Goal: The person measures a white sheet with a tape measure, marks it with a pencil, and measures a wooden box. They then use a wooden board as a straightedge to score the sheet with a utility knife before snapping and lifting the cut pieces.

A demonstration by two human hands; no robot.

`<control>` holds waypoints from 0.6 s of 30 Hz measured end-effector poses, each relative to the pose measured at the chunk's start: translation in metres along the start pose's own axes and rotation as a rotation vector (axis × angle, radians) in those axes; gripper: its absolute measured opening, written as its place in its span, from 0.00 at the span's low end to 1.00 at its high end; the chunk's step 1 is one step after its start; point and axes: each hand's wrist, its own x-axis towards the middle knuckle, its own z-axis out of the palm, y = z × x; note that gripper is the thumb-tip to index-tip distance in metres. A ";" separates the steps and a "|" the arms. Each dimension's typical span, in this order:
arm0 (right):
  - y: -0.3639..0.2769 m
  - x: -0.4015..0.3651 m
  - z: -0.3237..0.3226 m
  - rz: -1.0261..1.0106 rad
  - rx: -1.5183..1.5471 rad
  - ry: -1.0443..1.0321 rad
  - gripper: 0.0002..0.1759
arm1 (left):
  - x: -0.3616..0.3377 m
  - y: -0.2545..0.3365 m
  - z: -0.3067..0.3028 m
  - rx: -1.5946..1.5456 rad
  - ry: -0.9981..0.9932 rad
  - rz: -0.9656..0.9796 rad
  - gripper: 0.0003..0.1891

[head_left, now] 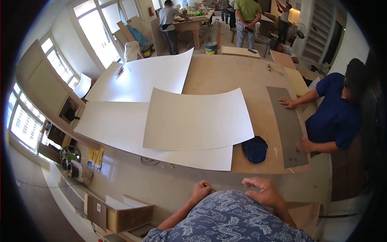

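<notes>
My left hand (200,191) is closed in front of my body, below the table's near edge. A tiny yellowish bit shows at its fingertips, too small to name. Held out with thumb and fingers apart, my right hand (264,191) has nothing visible in it. Beyond both hands lies a curved white sheet (197,121), resting partly over another white sheet (113,121). A third white sheet (157,76) lies farther back on the wooden table (225,74). The dark blue cap (254,149) sits at the sheets' right, on the table.
At the right, a co-worker in a blue shirt (338,109) rests both hands on a grey panel (284,125). A wooden box (133,218) stands at lower left, near buckets (74,170). Several other people are at the back, around another table (187,26).
</notes>
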 end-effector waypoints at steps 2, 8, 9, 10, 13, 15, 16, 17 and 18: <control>0.019 -0.013 0.007 0.077 0.012 -0.023 0.22 | 0.000 0.003 0.002 0.011 -0.016 0.007 0.06; 0.035 -0.027 0.015 0.099 0.047 0.001 0.20 | -0.002 0.008 0.011 -0.133 -0.084 0.046 0.10; 0.032 -0.026 0.013 0.085 -0.005 0.010 0.20 | -0.001 0.005 0.012 -0.167 -0.099 0.018 0.10; 0.029 -0.026 0.011 0.072 -0.059 0.019 0.20 | 0.001 0.001 0.014 -0.202 -0.113 -0.009 0.11; 0.023 -0.025 0.008 0.054 -0.115 -0.009 0.20 | -0.004 0.007 0.016 -0.082 -0.116 -0.018 0.12; 0.028 -0.026 0.009 0.055 -0.086 -0.017 0.21 | -0.009 0.007 0.017 0.018 -0.099 0.005 0.12; 0.030 -0.027 0.010 0.056 -0.070 -0.021 0.21 | -0.009 0.003 0.017 0.041 -0.089 0.021 0.12; 0.031 -0.026 0.010 0.063 -0.056 -0.028 0.21 | -0.007 -0.002 0.016 0.064 -0.080 0.037 0.12; 0.031 -0.026 0.010 0.071 -0.043 -0.037 0.21 | -0.002 -0.012 0.015 0.059 -0.085 0.057 0.13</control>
